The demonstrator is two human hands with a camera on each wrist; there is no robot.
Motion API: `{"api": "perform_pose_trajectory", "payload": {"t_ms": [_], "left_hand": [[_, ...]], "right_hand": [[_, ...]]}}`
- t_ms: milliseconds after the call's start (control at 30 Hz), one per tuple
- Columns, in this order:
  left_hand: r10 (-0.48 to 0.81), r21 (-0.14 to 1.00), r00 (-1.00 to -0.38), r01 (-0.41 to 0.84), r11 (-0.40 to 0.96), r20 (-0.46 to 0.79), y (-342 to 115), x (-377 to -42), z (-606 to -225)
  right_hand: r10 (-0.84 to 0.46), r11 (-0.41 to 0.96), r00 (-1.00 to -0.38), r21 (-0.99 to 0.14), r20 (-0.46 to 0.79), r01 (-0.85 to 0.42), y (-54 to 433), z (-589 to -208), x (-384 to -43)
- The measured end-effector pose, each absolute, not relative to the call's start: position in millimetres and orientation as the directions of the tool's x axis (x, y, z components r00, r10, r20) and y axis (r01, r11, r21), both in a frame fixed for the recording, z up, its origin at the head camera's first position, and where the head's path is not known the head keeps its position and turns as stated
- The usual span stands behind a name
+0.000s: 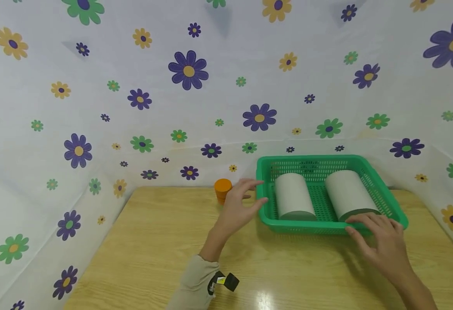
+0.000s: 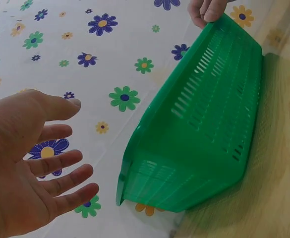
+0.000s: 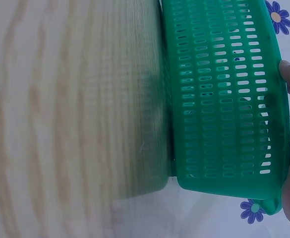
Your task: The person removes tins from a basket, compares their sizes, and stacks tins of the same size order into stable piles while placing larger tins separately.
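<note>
Green basket [image 1: 304,226] sits on the desk [image 1: 145,249], far right, two white cylinders [image 1: 294,196] lying inside, right hand [image 1: 385,243] pinching its near rim toward the right, left hand [image 1: 239,206] with fingers spread, holding nothing, just beside its left end, near an orange tub [image 1: 222,187].
</note>
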State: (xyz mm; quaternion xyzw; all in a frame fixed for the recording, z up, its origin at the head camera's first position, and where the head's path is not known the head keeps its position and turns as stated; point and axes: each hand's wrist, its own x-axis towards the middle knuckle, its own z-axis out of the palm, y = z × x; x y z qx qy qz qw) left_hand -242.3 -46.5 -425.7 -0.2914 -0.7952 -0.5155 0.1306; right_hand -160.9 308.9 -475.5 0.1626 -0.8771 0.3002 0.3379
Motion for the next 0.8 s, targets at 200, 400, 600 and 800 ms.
{"api": "perform_pose_trajectory", "payload": {"t_ms": [200,400,600,800], "left_hand": [[0.4,0.737,-0.802,0.58,0.348,0.443,-30,-250,-422],[0.443,0.726,-0.82,0.547,0.417,0.363,-11,-254,-414],[0.464,0.748,-0.83,0.513,0.42,0.309,9,-262,-410],[0.466,0.7,-0.861,0.46,0.546,0.203,24,-273,-417]], "right_hand": [[-0.082,0.771,-0.714,-0.41,0.695,-0.488,311,-475,-162],[-0.087,0.773,-0.7,-0.396,0.709,-0.496,312,-475,-163],[-0.091,0.772,-0.698,-0.392,0.711,-0.5,312,-476,-162],[-0.093,0.769,-0.694,-0.39,0.714,-0.506,310,-477,-162]]}}
